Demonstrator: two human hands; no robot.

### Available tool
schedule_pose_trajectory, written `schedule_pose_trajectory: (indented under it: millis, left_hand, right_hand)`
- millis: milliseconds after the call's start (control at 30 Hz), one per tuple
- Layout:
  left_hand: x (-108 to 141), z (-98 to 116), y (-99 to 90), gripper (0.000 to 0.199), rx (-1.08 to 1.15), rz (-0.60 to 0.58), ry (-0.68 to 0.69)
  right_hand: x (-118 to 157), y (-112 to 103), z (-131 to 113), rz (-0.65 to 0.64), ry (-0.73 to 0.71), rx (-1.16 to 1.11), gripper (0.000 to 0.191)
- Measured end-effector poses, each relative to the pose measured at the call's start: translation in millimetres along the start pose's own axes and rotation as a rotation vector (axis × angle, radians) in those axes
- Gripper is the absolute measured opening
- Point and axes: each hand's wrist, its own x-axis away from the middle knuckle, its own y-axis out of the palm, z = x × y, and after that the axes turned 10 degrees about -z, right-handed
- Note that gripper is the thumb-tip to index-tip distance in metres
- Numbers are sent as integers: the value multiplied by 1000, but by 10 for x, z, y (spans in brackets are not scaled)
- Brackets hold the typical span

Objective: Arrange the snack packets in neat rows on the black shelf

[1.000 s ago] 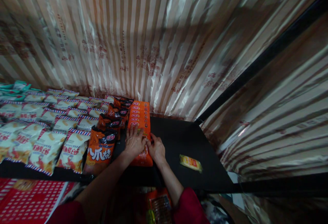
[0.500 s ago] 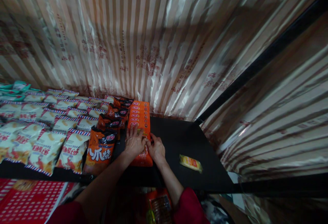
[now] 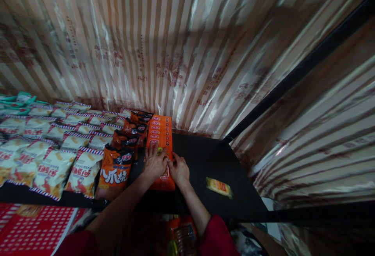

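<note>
A row of overlapping orange snack packets (image 3: 160, 133) runs from the striped sheet toward me on the black shelf. My left hand (image 3: 155, 165) lies on the front packet of the row, its fingers spread over the printed face. At that packet's right edge is my right hand (image 3: 179, 170), fingers bent and thumb close to the left hand, pinching the edge. The packet's lower part (image 3: 164, 185) shows below the hands. Just left of the row stand orange-and-black snack bags (image 3: 115, 172), one behind another.
White snack bags (image 3: 52, 170) fill the shelf's left side, with green packs (image 3: 23, 99) behind. A small yellow packet (image 3: 218, 187) lies on the black shelf (image 3: 205, 154) to the right. A slanting black post (image 3: 278, 80) rises at right. Below are a red checked box (image 3: 32, 228) and an orange pack (image 3: 183, 234).
Almost nothing differs. The view has shifted very slightly, and both hands keep their places on the front orange packet.
</note>
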Motion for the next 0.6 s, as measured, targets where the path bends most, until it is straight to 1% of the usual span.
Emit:
schedule_pose_trajectory:
  millis: [267,467,600]
  left_hand:
    - [2,10,-14,43,2,-7,-2]
    - [5,7,3,43,-3,13,2]
    - [3,9,9,43,-6,23,4]
  right_hand:
    - [-7,-1,18,13,-35,-37,41]
    - [-7,-19,30,34,-66,-75,40]
    - [-21,-12,27,90,-112,-26,41]
